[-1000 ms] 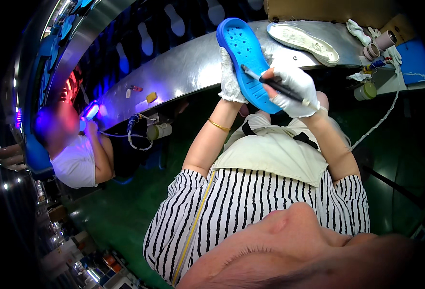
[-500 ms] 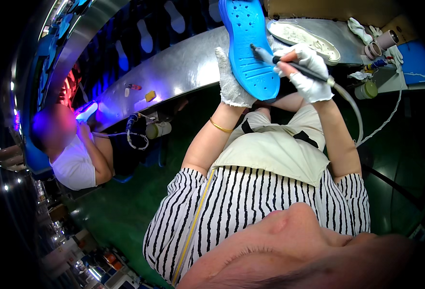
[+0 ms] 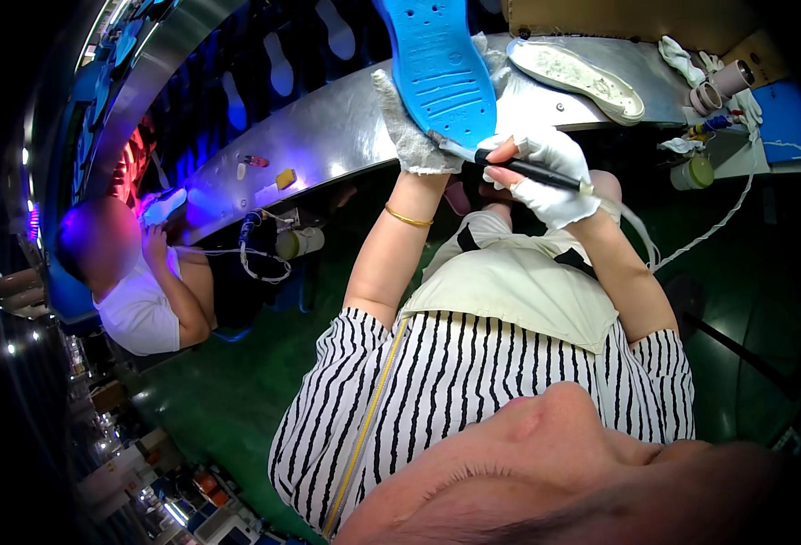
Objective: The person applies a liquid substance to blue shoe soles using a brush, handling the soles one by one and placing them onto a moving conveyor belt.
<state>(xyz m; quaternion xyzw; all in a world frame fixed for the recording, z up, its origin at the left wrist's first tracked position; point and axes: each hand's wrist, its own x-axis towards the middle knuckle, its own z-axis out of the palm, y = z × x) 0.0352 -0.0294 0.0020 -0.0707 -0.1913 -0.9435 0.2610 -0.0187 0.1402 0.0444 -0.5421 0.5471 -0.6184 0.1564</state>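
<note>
A blue shoe sole (image 3: 446, 77) with small holes and ridges is held tilted up over the metal bench edge. My left hand (image 3: 410, 136), in a white knit glove, is closed around its left side and underside; some fingertips show past the right edge. My right hand (image 3: 546, 177), in a white glove with bare fingertips, grips a brush (image 3: 487, 156) with a black handle. The bristles are at the heel end, by the rim next to my left hand. From the back of the handle runs a pale hose (image 3: 638, 227).
A cream sole (image 3: 578, 80) lies on the metal bench (image 3: 328, 132) to the right. Gloves, tape rolls (image 3: 732, 77) and a jar (image 3: 691, 173) are farther right. Soles (image 3: 278, 65) lie beyond the bench. A yellow block (image 3: 286, 178) sits left, near a co-worker (image 3: 146, 309) holding another sole.
The blue sole and my left hand have shifted left and up. My right hand has moved down and left, taking the brush from the sole's middle to its heel rim.
</note>
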